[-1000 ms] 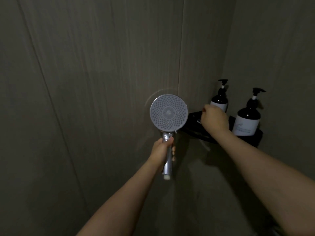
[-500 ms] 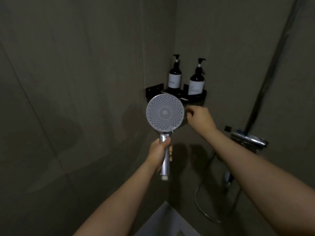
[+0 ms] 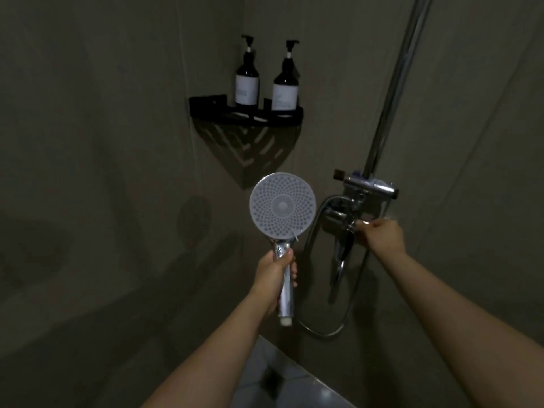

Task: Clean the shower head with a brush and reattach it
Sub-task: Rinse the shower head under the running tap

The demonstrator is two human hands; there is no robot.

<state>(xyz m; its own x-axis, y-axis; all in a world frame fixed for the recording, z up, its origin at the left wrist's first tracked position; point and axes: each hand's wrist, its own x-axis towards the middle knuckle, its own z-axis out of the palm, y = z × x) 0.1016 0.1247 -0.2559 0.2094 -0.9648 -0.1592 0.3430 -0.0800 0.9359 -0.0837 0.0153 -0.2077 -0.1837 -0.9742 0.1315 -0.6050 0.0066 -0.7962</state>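
Observation:
The shower head (image 3: 282, 206) is round with a pale grey nozzle face turned toward me and a chrome handle. My left hand (image 3: 276, 272) is shut around that handle and holds it upright in the middle of the view. The handle's white lower end is bare, with no hose on it. My right hand (image 3: 381, 234) is closed on a small shiny end piece next to the chrome mixer tap (image 3: 353, 207). The metal hose (image 3: 321, 331) loops below and rises to this hand. No brush is in view.
A black corner shelf (image 3: 245, 114) with two dark pump bottles (image 3: 266, 81) hangs high in the wall corner. A chrome riser pole (image 3: 394, 86) runs up from the mixer. Dark tiled walls close in on the left and right. A pale floor patch (image 3: 279, 378) shows below.
My right hand left the corner shelf and moved down and right to the mixer, closing on the hose end. The view swung right and down. My left hand kept the shower head.

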